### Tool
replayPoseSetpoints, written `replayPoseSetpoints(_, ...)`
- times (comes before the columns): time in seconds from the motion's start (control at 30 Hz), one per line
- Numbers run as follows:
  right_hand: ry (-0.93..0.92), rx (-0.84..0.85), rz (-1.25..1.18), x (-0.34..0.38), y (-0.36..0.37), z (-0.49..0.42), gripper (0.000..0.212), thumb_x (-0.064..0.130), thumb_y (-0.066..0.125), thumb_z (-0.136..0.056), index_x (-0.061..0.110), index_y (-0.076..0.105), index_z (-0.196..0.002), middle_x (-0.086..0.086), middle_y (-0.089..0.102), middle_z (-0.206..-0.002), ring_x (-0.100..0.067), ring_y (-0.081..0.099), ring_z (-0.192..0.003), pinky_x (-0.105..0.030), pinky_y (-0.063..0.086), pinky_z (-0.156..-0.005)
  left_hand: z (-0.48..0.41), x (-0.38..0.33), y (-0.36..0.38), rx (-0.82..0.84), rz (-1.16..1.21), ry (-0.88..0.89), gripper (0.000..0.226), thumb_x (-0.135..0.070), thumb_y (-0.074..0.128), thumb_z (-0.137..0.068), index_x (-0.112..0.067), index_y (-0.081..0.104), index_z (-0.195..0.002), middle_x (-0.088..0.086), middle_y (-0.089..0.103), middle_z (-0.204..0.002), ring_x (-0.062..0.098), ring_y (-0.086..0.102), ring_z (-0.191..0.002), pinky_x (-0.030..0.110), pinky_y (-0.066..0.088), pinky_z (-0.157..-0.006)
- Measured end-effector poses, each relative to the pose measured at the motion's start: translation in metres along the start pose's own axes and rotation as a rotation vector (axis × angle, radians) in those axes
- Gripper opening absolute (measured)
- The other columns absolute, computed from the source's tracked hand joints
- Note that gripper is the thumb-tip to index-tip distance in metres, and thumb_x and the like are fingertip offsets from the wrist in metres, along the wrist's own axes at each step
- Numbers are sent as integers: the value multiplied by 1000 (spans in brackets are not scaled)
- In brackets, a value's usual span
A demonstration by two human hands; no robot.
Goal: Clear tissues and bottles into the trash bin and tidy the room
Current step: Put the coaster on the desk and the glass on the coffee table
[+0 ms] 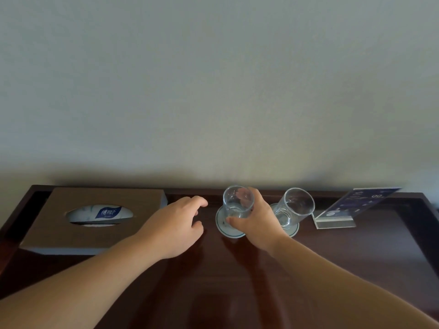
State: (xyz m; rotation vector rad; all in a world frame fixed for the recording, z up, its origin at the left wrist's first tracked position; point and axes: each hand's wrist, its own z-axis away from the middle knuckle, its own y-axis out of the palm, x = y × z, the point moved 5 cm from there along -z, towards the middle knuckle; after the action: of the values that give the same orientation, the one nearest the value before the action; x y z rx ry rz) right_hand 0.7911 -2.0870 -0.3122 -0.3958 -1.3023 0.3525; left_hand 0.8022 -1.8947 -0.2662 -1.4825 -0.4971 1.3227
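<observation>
A dark wooden bench runs along a pale wall. The box, a flat brown tissue holder, lies at the bench's left end, its back edge close to the wall. Through the oval opening in its top shows a tissue pack, white with a blue logo.

Just right of the box is the left hand, palm down, fingers loosely curled with nothing in them. The forearm crosses over the box's near right corner. Whether the fingertips touch the wood cannot be told.

Further right of the box, past the left hand, the right hand grips a clear glass: the thumb presses low on its near side and the other fingers wrap round the far side, seen through the wall of the glass. The glass is upright, mouth up, with its base over a round white coaster that has a dark rim line. Whether the base rests on the coaster or is just above it cannot be told.

Further right again, a second glass stands on a second coaster, just beside the right hand and not held. Farthest from the box, near the bench's right end, a slanted clear sign holds a dark blue card whose print is too small to read.
</observation>
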Motion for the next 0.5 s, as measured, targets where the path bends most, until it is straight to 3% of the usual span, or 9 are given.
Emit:
replayPoseSetpoints(0.17,4,10,-23,-8,1,-4,68,35,80,-67,39,44,-125,18,57,-119,-2,56,-108,-20,51,-78,-3,0,3,12,0,0,43,-28,47,-92,-34,42,-134,-14,52,-119,7,55,-105,30,49,-86)
replayPoseSetpoints(0.4,-10,23,-32,-12,1,-3,70,39,80,-64,45,42,-123,23,56,-117,8,54,-104,-9,47,-69,-6,-1,7,19,-1,-3,43,-29,47,-93,-34,41,-134,-14,51,-118,8,55,-104,29,48,-85)
replayPoseSetpoints(0.5,-18,12,-50,-16,1,-3,74,40,80,-62,44,42,-125,21,56,-119,4,54,-108,-17,48,-83,-7,-1,7,22,-9,-8,42,-29,47,-92,-35,41,-134,-15,51,-117,9,55,-103,30,48,-85)
